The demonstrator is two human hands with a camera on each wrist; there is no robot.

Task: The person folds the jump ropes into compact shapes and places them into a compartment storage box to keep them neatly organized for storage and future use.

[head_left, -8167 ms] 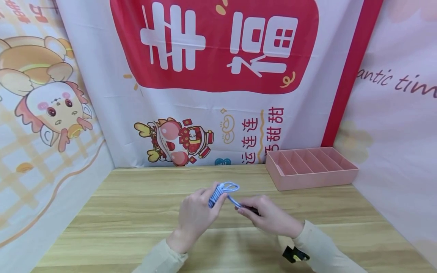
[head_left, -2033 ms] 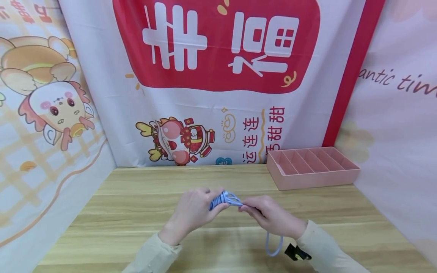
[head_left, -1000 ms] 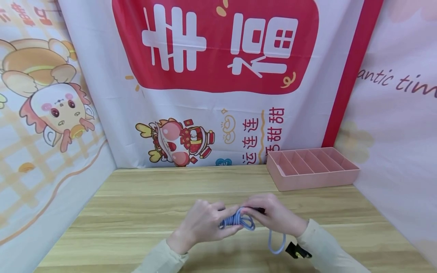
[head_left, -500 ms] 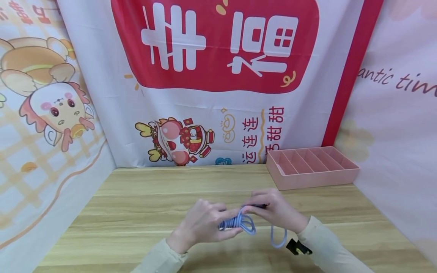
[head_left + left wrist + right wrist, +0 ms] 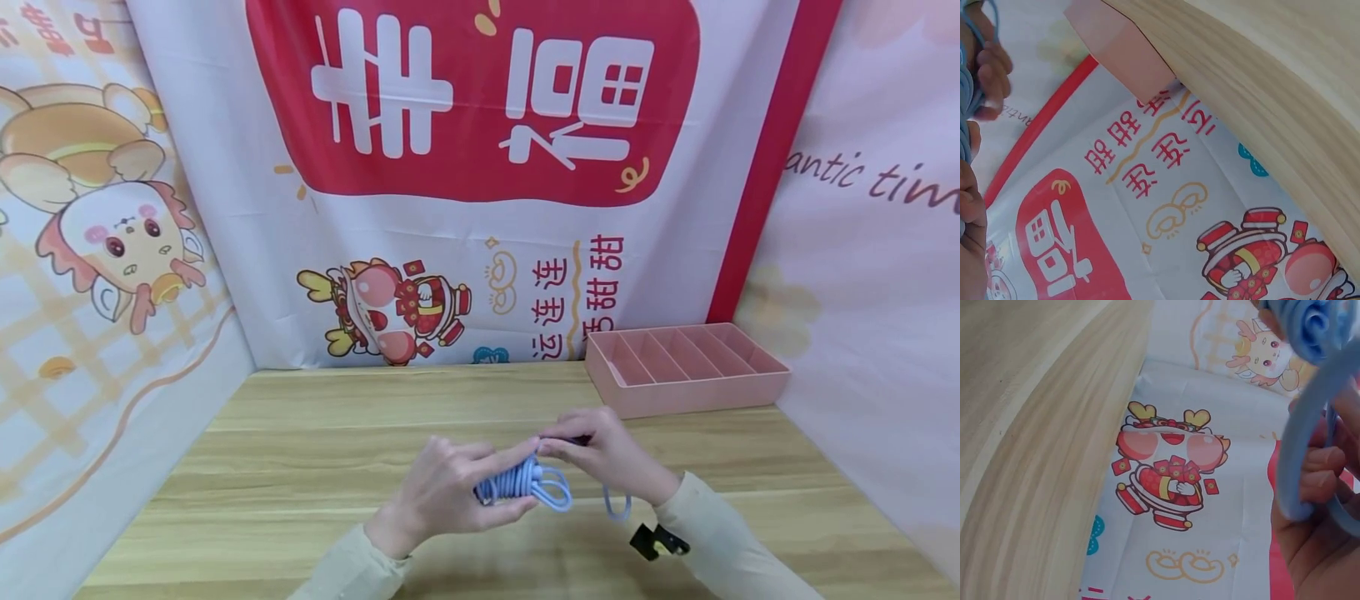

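A light-blue cord (image 5: 512,483), wound into a tight bundle with loose loops at its right end, is above the table. My left hand (image 5: 438,492) grips the bundle between thumb and fingers. Close by on the right, my right hand (image 5: 615,454) pinches the cord's working length together with a dark end piece (image 5: 576,439), mostly covered by its fingers. A slack loop of cord hangs below that hand. In the right wrist view the coiled bundle (image 5: 1310,328) shows at the top right, and a thick blurred loop crosses the right hand (image 5: 1316,500).
A pink box (image 5: 675,396) with several divided compartments stands at the back right of the wooden table (image 5: 300,442). Printed cloths hang behind and at both sides. A black clip-like object (image 5: 658,542) is at the right sleeve.
The left hand has shifted right and lower with the bundle since two seconds ago. The right hand has let go of the end loops, then risen slightly, and its hanging loop has shortened.
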